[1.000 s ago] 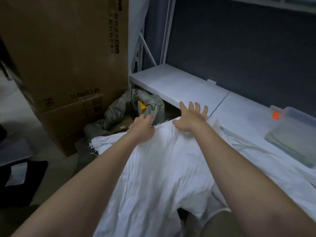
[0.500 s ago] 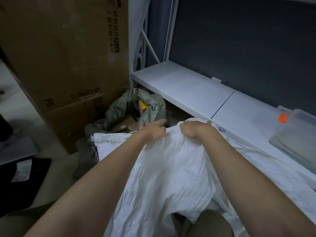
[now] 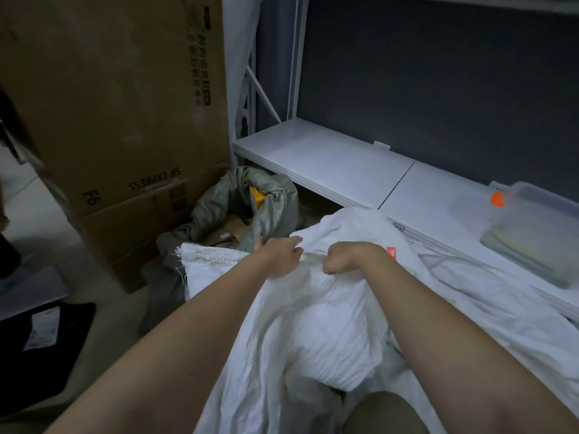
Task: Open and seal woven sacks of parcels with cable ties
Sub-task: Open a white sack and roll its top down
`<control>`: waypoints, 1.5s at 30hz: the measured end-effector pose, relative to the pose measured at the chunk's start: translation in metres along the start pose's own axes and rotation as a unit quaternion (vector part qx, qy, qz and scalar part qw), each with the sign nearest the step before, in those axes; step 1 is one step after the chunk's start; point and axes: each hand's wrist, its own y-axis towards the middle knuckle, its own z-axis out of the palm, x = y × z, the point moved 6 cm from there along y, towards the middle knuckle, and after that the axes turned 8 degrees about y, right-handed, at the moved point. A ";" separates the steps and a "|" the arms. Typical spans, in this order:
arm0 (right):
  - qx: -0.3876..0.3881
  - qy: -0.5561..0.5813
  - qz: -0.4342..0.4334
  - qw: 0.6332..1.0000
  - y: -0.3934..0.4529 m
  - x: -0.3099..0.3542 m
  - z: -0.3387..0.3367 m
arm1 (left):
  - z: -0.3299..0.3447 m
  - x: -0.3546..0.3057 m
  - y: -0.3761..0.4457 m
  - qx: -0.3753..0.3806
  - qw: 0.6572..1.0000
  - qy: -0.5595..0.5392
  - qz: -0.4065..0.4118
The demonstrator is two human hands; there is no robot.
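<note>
Right hand (image 3: 340, 257) now fisted, bunching white sack (image 3: 316, 324).

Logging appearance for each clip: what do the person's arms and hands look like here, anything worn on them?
Both forearms are bare all the way to the bottom edge of the picture, so no sleeves show. The left hand and the right hand wear no gloves. No watch, band or bracelet shows at either wrist. No ring is visible, though the fingers are partly hidden. No markings show on the arms.

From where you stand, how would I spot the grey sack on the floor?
Find the tall cardboard box at left. At its foot, beside the white shelf, slumps the grey sack. Unlike the white sack, it gapes open, with something yellow inside.
</note>
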 end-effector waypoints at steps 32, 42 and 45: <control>-0.268 0.360 -0.242 0.860 -0.227 0.053 -0.084 | -0.176 -0.007 -0.179 -0.223 0.960 -0.020 0.170; -0.448 0.151 -0.283 0.835 -0.266 0.088 -0.128 | -0.224 0.000 -0.191 -0.408 0.899 -0.006 0.161; -0.542 -0.058 -0.271 0.793 -0.261 0.103 -0.128 | -0.217 0.007 -0.188 -0.425 0.894 0.011 0.142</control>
